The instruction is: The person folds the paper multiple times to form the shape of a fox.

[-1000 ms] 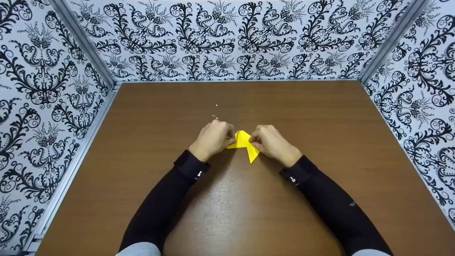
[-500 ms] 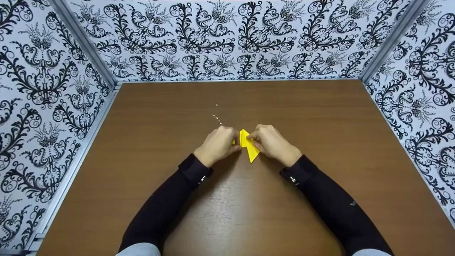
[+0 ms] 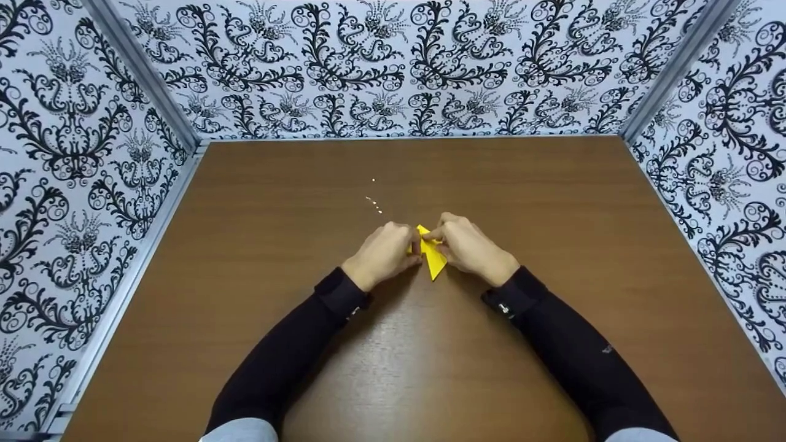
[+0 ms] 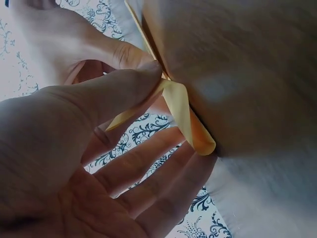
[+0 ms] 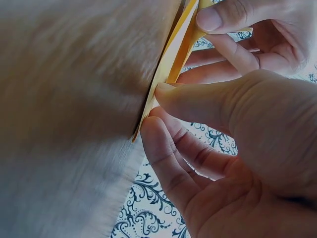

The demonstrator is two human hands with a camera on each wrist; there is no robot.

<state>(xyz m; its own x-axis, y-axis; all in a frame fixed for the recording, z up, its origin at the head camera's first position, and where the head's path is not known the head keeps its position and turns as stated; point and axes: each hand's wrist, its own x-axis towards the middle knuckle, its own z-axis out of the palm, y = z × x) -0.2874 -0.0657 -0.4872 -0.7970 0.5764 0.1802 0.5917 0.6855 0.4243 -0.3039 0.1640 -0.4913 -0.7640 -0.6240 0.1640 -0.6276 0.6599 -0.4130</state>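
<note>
A folded piece of yellow paper (image 3: 435, 262) lies at the middle of the brown table, between my two hands. My left hand (image 3: 382, 250) pinches its left flap between thumb and forefinger. In the left wrist view that flap (image 4: 179, 111) curls up from the tabletop, with the other fingers spread behind it. My right hand (image 3: 474, 247) holds the right side of the paper near its upper edge. Seen from the right wrist, the thumb (image 5: 198, 101) presses on the folded layers (image 5: 161, 79), which stand slightly apart. Part of the paper is hidden behind the fingers.
Small white specks (image 3: 376, 206) dot the table (image 3: 522, 178) beyond my left hand. Walls with a black-and-white scroll pattern (image 3: 381, 67) enclose the table at the back and both sides, joined by metal corner posts (image 3: 144, 73).
My left hand has moved right and slightly toward me, bringing the paper's left flap up and over toward the middle. More white specks show behind it. My right hand stays nearly in place.
</note>
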